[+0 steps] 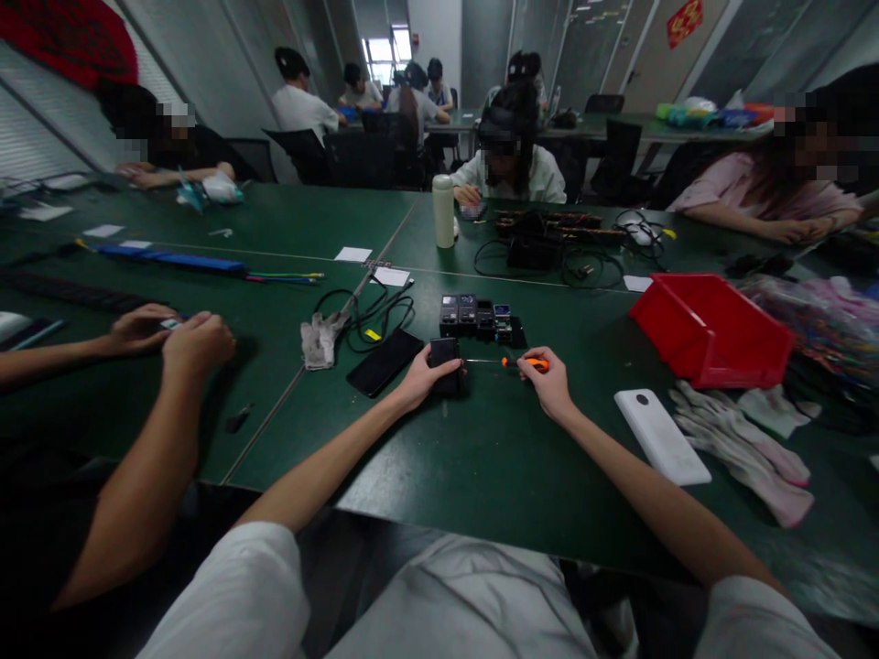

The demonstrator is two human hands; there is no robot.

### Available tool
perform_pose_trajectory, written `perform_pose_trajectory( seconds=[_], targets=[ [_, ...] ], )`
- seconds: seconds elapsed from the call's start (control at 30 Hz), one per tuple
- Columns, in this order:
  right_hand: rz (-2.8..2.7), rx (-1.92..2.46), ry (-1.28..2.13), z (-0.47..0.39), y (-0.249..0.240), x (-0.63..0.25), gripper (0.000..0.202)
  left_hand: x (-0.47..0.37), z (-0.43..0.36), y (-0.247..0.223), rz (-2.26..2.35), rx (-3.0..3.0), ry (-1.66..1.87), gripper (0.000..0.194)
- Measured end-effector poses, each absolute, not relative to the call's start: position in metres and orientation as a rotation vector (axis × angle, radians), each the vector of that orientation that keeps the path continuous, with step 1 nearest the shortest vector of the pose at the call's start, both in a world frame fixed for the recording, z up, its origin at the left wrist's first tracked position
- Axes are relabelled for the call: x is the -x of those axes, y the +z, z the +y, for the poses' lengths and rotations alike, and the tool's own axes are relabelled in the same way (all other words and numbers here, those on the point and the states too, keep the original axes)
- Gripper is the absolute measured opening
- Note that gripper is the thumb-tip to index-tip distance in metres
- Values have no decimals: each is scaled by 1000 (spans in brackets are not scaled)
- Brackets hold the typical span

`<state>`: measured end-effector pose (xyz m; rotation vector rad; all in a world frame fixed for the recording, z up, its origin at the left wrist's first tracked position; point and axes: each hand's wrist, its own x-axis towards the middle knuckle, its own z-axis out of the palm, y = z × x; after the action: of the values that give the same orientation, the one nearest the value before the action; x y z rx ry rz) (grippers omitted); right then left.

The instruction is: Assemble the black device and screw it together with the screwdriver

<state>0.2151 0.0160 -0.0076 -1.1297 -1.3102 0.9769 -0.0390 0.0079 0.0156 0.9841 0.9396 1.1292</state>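
Observation:
My left hand [424, 377] is closed round a small black box-shaped device [445, 351], held just above the table. In my right hand [549, 380] is a screwdriver [514, 363] with an orange and black handle. Its thin shaft points left and the tip meets the right side of the device; whether it sits in a screw is too small to tell. Right behind the device stand several black box-shaped modules [468, 314] in a row, with a small dark flat piece at their right end. A black smartphone [385, 361] lies to the left of my left hand.
On the green table [412, 458] are a grey glove [322, 340] and black cables at left, a cream bottle [444, 212] behind. To the right are a red bin [714, 329], a white power bank [661, 437] and gloves [745, 444]. A co-worker's hands [185, 340] work at left.

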Motion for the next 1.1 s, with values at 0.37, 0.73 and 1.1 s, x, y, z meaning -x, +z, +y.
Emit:
perform_pose_trajectory(
  seconds=[0.37,0.73,1.1],
  targets=[
    [-1289,1157,918,14,-6,-211,35,40,3,17,967,-1075,1153,53],
    [-1239,1167,905,13,-8,-211,39,52,7,20,981,-1128,1216,52],
    [-1366,1236,886,17,-2,-219,39,63,19,11,1054,-1184,1264,53]
  ],
)
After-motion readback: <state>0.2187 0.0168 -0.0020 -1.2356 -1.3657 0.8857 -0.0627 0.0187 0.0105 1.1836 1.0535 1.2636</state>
